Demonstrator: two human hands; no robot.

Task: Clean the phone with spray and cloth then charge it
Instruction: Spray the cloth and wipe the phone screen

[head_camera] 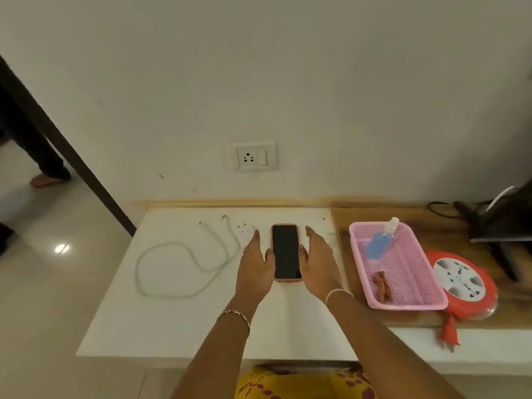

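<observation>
A phone (pixel 285 251) with a dark screen and an orange case lies face up on the white table (pixel 178 318). My left hand (pixel 253 263) rests along its left edge and my right hand (pixel 318 260) along its right edge, fingers stretched out, thumbs touching the phone's sides. A white charging cable (pixel 184 254) lies looped to the left, with a white plug adapter (pixel 244 230) near my left fingertips. In the pink basket (pixel 403 305) on the right lie a clear spray bottle with blue liquid (pixel 380 240) and a small brown cloth (pixel 382 285).
A white wall socket with a switch (pixel 253 156) sits on the wall above the table. A red and white extension reel (pixel 463 286) stands right of the basket. Dark cables and a black stand (pixel 489 223) fill the far right. Someone's foot (pixel 47 180) is on the floor at left.
</observation>
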